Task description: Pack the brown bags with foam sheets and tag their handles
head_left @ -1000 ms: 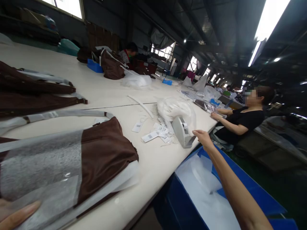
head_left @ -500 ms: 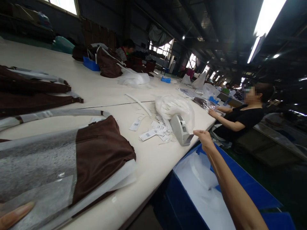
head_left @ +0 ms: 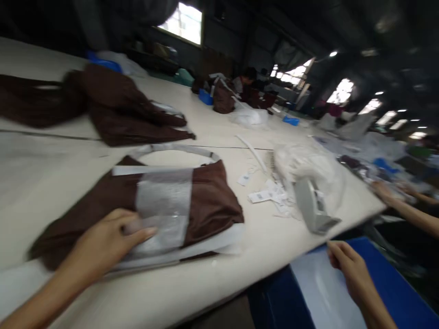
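A brown handbag (head_left: 212, 196) lies on the table in front of me, a translucent wrapping sheet (head_left: 164, 196) around its middle and white wrapping on its handle. My left hand (head_left: 106, 237) is closed over the front of the bag, pinching the wrapping sheet between thumb and fingers; motion blurs the grip. At the table's front edge my right hand (head_left: 346, 260) is closed in a pinch, just below and right of the grey tape dispenser (head_left: 310, 208). The tape strip seen earlier at these fingertips is too blurred to make out.
Paper tags (head_left: 265, 196) with strings lie left of the dispenser. A heap of clear plastic bags (head_left: 305, 160) is behind it. More brown bags (head_left: 120, 105) rest at the back left. Below the edge stands a blue bin (head_left: 384, 274). A co-worker's hands (head_left: 387, 192) are at right.
My view has swung left, showing the whole handbag and more of my left hand. My right hand has come away from the dispenser, where it held a tape strip's end.
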Available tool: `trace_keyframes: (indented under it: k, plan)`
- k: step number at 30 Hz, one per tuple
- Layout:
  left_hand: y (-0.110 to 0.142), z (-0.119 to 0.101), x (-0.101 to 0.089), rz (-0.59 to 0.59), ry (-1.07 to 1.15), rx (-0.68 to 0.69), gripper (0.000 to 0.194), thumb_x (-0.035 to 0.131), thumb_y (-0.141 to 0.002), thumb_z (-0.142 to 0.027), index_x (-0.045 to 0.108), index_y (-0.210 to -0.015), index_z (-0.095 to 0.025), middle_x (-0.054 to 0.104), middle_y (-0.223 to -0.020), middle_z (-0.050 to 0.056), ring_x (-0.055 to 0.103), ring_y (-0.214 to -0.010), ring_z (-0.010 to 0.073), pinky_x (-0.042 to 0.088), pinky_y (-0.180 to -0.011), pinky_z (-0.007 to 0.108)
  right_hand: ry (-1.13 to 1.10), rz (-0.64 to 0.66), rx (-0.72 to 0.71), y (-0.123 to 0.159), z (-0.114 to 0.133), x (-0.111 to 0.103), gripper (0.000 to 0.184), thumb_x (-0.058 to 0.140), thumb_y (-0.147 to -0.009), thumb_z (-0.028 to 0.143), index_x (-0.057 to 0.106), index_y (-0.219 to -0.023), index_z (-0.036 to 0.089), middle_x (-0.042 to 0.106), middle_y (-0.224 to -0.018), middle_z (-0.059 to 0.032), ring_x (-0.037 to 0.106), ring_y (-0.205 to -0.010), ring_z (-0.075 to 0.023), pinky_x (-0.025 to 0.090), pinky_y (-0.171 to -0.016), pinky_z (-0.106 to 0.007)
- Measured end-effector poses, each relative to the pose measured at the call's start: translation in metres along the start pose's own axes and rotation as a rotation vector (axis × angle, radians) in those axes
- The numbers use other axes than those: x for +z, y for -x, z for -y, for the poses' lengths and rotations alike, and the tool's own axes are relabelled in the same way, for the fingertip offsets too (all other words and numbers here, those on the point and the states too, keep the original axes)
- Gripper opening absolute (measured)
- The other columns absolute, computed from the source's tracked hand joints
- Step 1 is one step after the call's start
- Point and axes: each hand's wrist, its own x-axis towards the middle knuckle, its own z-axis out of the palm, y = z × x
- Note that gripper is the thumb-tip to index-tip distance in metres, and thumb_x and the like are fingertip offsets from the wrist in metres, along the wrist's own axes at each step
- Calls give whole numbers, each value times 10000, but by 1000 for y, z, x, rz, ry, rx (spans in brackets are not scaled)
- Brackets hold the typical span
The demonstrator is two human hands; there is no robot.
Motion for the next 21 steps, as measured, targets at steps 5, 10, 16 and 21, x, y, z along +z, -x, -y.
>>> trace_keyframes:
  k: [5, 10, 16, 21]
  plan:
    - [14, 11, -3, 50, 0, -20, 334, 706, -627, -463, 526, -502, -212, 627, -849, 11, 625, -797, 209, 449, -726, 302, 81, 732, -436, 18, 89, 38, 402, 567, -858, 562, 563, -627, 234, 510, -624, -18, 509, -590, -179, 438, -533, -269]
    - [15, 7, 0, 77, 34, -70, 317, 763, -619, -350, 515, -502, -191, 582, -826, -7, 589, -731, 167, 408, -673, 289, 130, 1352, -743, 55, 209, 122, 296, 549, -949, 435, 610, -768, 209, 578, -712, 8, 517, -665, -127, 407, -617, -222]
    - [13, 9, 0, 83, 42, -82, 354, 818, -603, -295, 495, -511, -183, 549, -790, -21, 551, -689, 148, 367, -614, 272, 348, 1647, -1064, 73, 268, 230, 191, 566, -941, 315, 608, -808, 185, 504, -657, 57, 434, -618, -94, 315, -576, -216]
    - [13, 10, 0, 95, 44, -101, 361, 847, -591, -258, 498, -539, -182, 539, -776, -35, 545, -663, 142, 360, -607, 266, 661, 1496, -1422, 73, 277, 272, 129, 574, -928, 207, 617, -809, 184, 579, -727, 30, 466, -662, -112, 287, -614, -240]
